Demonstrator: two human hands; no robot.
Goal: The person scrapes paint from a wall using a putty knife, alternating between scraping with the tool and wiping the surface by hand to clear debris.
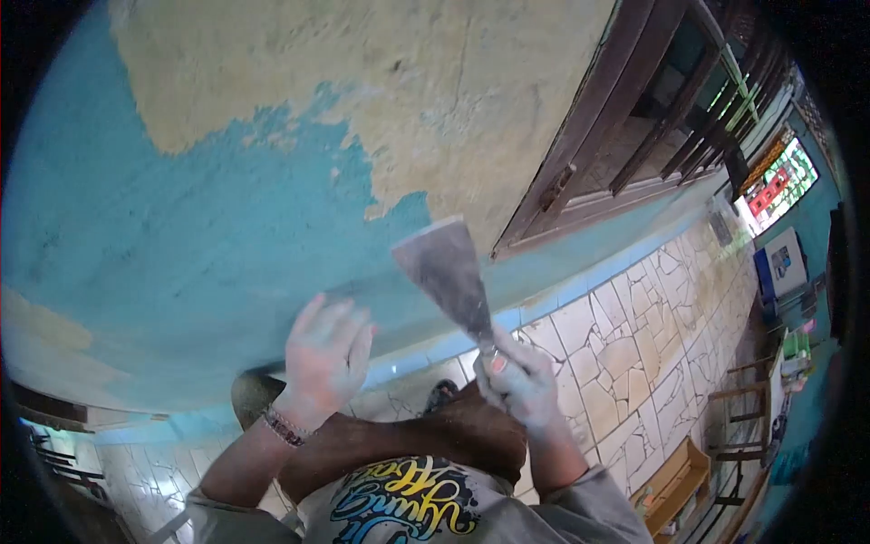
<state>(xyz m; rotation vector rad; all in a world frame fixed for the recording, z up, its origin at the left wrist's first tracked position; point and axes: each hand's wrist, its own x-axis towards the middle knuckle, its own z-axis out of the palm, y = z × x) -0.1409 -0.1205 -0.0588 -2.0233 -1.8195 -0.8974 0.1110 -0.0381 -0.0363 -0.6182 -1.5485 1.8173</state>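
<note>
My right hand (524,385) is closed around the handle of a wide-bladed paint scraper (449,272), its flat metal blade pointing up and to the left. The blade's edge overlaps the lower border of a bare patch on the wall in this view. Pale dust coats both hands. Before the blue painted wall (227,218), my left hand (328,354) is raised with its fingers stretched out and nothing in it. Above the blue paint, a large bare beige area (381,72) shows with a ragged edge.
A brown wooden window frame with bars (580,172) is set in the wall at right. Below runs a floor of broken-tile pieces (625,344). A wooden shelf box (675,485) and a cluttered table (778,390) stand at the right.
</note>
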